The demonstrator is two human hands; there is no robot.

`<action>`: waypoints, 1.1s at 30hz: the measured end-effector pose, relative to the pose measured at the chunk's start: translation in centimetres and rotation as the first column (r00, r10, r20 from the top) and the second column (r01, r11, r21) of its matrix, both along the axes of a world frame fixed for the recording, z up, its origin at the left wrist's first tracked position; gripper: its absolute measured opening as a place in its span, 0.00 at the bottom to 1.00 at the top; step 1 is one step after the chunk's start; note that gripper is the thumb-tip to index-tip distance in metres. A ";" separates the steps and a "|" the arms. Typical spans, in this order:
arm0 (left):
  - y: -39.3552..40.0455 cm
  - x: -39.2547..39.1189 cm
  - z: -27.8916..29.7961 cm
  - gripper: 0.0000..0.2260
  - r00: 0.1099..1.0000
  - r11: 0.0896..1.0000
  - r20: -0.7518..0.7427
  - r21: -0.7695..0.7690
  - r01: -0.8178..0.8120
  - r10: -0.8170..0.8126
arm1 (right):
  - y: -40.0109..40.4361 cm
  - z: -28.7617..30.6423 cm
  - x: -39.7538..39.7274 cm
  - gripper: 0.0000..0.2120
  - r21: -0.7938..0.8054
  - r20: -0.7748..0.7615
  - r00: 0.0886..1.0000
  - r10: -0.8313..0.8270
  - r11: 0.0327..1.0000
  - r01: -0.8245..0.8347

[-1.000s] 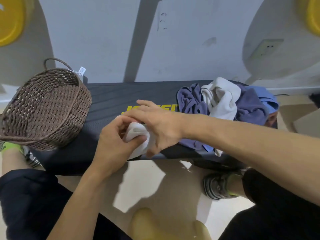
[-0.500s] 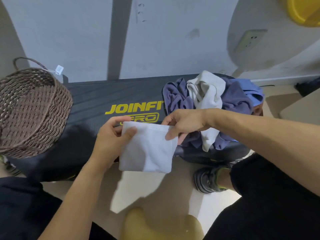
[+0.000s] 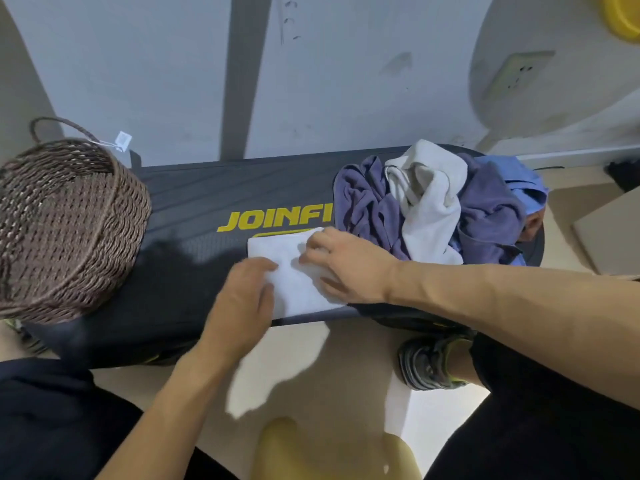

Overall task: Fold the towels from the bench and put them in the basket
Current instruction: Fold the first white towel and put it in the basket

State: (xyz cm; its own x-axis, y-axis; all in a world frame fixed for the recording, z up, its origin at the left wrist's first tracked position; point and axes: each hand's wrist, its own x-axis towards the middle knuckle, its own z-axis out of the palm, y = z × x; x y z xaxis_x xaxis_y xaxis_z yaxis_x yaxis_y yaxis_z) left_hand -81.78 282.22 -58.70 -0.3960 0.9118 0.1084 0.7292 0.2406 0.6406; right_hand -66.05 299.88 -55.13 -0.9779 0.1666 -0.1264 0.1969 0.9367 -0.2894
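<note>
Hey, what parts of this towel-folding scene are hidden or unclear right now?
Head view only:
- Wicker basket: inside unseen; left edge cut off.
- Bench lettering: end covered by towel pile.
- White towel: partly under left hand and right hand.
- Pile count: tangled, unclear.

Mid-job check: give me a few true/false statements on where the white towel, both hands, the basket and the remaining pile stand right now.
1. The white towel lies flat on the bench. True.
2. The towel is already in the basket. False: it is on the bench, right of the basket.
3. Both the left hand and right hand rest on the towel. True.
4. The unfolded pile sits at the bench's left end. False: it is at the right end.
5. The basket holds folded towels. False: none show inside.
</note>
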 end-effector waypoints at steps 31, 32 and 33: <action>-0.1 -1.3 -0.1 0.04 0.889 0.979 0.429 -0.184 -0.088 0.160 | 0.6 0.4 -0.8 0.10 -0.528 0.459 0.847 -0.268 0.684 0.503; -0.4 -1.2 -0.4 0.03 0.850 0.978 0.490 -0.168 -0.125 0.193 | 0.8 0.2 -0.7 0.09 -0.573 0.484 0.830 -0.278 0.616 0.540; -0.9 -0.9 -0.8 0.05 0.814 0.978 0.544 -0.156 -0.142 0.205 | 0.8 -0.1 -0.5 0.08 -0.601 0.494 0.817 -0.297 0.562 0.568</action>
State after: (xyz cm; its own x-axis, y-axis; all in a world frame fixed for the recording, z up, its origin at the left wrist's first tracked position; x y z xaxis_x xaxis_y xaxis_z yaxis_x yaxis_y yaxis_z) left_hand -82.69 281.33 -59.47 -0.5126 0.8157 -0.2680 0.1986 0.4163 0.8873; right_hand -66.59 300.65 -55.20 -0.6917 0.2869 -0.6628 0.7218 0.2441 -0.6476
